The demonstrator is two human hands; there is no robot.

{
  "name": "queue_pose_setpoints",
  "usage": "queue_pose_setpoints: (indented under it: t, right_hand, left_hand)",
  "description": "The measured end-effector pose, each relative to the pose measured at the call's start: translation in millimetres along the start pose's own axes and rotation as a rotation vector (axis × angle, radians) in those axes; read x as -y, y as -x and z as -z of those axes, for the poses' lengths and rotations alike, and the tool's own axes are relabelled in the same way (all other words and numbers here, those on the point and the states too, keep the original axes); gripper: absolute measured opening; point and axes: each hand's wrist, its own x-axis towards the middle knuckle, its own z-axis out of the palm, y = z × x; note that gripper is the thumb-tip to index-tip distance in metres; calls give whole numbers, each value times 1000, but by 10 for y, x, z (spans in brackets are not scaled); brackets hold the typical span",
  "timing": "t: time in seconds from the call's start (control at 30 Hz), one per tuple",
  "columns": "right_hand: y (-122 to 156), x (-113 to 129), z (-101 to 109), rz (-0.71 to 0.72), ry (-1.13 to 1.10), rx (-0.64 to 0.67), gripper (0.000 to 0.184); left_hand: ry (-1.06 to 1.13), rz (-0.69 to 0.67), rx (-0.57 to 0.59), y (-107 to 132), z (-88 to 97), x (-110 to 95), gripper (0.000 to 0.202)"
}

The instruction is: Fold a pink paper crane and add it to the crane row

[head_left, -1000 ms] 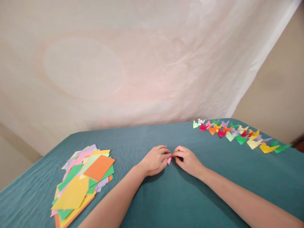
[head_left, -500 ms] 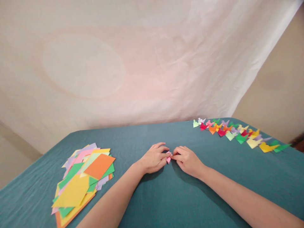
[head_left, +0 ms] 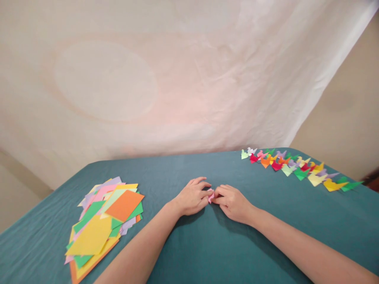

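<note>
A small folded piece of pink paper (head_left: pixel 211 196) lies on the table between my two hands, partly covered by fingers. My left hand (head_left: pixel 194 197) presses on its left side with thumb and forefinger, the other fingers reaching out beyond it. My right hand (head_left: pixel 232 201) pinches its right edge between thumb and curled forefinger. The exact folds are too small to make out.
A loose pile of coloured paper sheets (head_left: pixel 91 234) lies at the left of the teal-covered table (head_left: pixel 189 252). At the back right stand rows of folded paper birds (head_left: pixel 287 169) in several colours. A pale cloth (head_left: pixel 177 79) hangs behind the table.
My right fingers have curled in closer over the right edge of the pink paper, and its visible outline has altered slightly. My left hand stays in place.
</note>
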Motion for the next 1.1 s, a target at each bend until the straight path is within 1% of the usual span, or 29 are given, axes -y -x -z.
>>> queue_pose_setpoints:
  t: [0.2, 0.3, 0.37, 0.4, 0.5, 0.53, 0.67, 0.77, 1.1]
  right_hand:
    - [8, 41, 7, 90, -21, 51, 30]
    - [17, 74, -2, 107, -42, 38, 30]
    - [29, 69, -2, 97, -82, -20, 31]
    - [35, 54, -1, 77, -108, -69, 32]
    - [53, -27, -7, -36, -148, -242, 33]
    - [57, -58, -14, -76, -132, -271, 32]
    - [62, -137, -49, -186, -81, -236, 33]
    - [58, -137, -67, -221, -47, -197, 34]
    - [40, -68, -80, -153, 69, -107, 30]
  left_hand:
    - [-2, 5, 4, 4, -9, 0, 29]
    - [-2, 10, 3, 9, -27, 14, 29]
    - [-1, 8, 2, 10, -30, 18, 30]
    - [0, 5, 6, 10, -27, 18, 31]
    - [5, 1, 13, 6, -11, 10, 32]
    - [7, 0, 17, 5, -6, 7, 32]
    - [39, 0, 15, -3, -5, 14, 33]
    - [69, 4, 5, -4, -16, 29, 33]
    - [71, 3, -6, 0, -53, 49, 32]
